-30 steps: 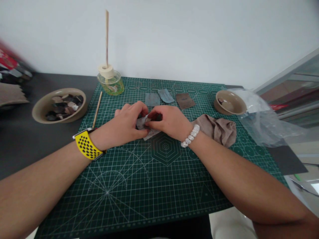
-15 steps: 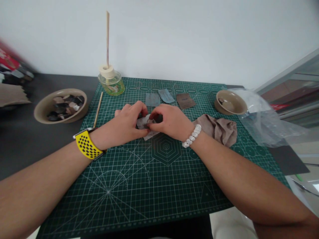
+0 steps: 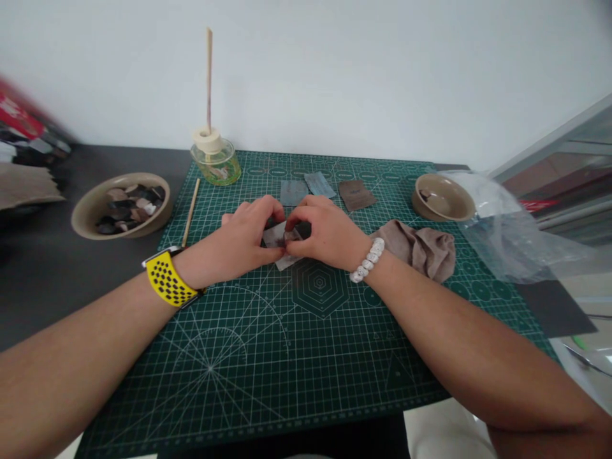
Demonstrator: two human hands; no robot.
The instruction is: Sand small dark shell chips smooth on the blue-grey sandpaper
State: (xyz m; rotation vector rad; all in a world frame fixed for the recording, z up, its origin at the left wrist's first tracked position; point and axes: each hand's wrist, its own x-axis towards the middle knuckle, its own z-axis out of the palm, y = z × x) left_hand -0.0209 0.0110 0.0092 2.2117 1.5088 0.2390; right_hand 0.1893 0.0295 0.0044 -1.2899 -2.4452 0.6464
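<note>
My left hand (image 3: 246, 233) presses a grey square of sandpaper (image 3: 275, 236) against the green cutting mat (image 3: 239, 395), thumb on the near edge and fingers on the far edge. My right hand (image 3: 325, 234) has its thumb and fingertips pinched on a small brownish chip (image 3: 291, 237) on top of that sandpaper. The fingers partly hide the chip, so its material is unclear. Beyond the hands lie a grey-blue square (image 3: 293, 192), a bluish square (image 3: 320, 185) and a brown square (image 3: 356, 194), which also look like sandpaper.
At left stands a bowl (image 3: 86, 220) of dark and tan pieces, beside a thin wooden stick (image 3: 191, 213). A glass diffuser bottle (image 3: 217, 164) is at the back. To the right are a crumpled brown cloth (image 3: 421, 248), a second bowl (image 3: 452, 201) and a clear plastic bag (image 3: 507, 239).
My right fingertips and the chip have shifted slightly on the sandpaper. The left hand stays in place, and the whole view has moved a little.
</note>
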